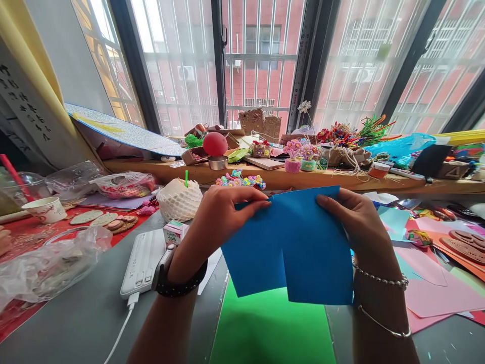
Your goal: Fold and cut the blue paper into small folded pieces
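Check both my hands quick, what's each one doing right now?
Left hand: closed, pinching the blue paper at its top edge.
Right hand: closed, holding the same paper near its upper right corner.

- On my remote feed, the left hand (pixel 231 210) bends inward at the wrist, thumb and fingers pinched together.
- Opposite, I see the right hand (pixel 358 217) gripping, its thumb in front, fingers curled behind.
- Left forearm (pixel 162 328) and right forearm (pixel 381 311), both bare, angle upward.
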